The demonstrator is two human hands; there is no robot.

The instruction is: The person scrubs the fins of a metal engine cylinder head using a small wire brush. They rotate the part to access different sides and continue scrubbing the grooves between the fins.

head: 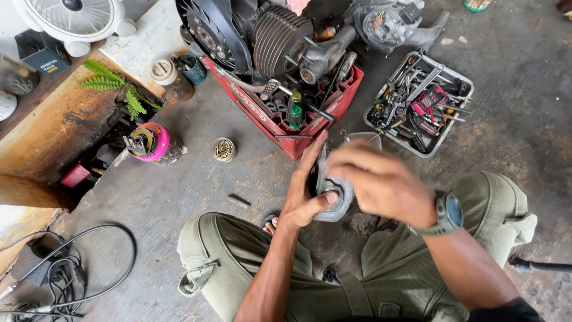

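My left hand (pixel 305 191) grips a grey metal engine part (pixel 333 200) from the left, thumb across its face, holding it just above the concrete floor between my knees. My right hand (pixel 375 179), blurred by motion, covers the part's right and upper side; a watch (pixel 448 214) is on that wrist. Whether the right hand holds a tool is hidden. Straight ahead, a small engine with a finned cylinder (pixel 280 39) rests on a red plastic crate (pixel 292 116).
A grey tray of tools (pixel 381 128) lies right of the crate. On the left stand a small tin of screws (pixel 224 149), a pink container (pixel 150 142) and a fan (pixel 74 18). Black cables (pixel 77 268) coil at lower left. A dark bolt (pixel 239 201) lies on the floor.
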